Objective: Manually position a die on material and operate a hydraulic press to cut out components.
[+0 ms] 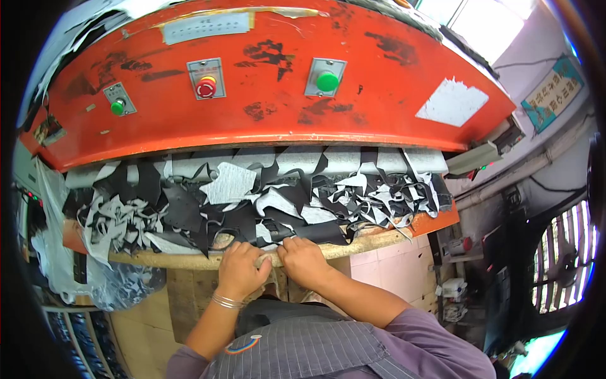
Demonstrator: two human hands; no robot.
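Note:
Both hands meet at the padded tan front edge (372, 242) of a red-orange machine. Curled fingers close my left hand (242, 270), its thumb turned toward the other hand. Right beside it, my right hand (303, 260) is also closed, knuckles up. Whatever their fingers hold is hidden. Just beyond them, a heap of black and pale grey sheet offcuts (278, 201) covers the work surface. A larger pale piece (232, 183) lies on top near the middle. A dark strip (319, 234) lies along the edge, close to my right hand.
The red-orange machine front (265, 114) spans the far side, with a red knob (206, 87), a large green button (327, 81) and a smaller green one (118, 107). Clear plastic bags (126, 284) hang at left. A shelf with small items (453, 290) stands at right.

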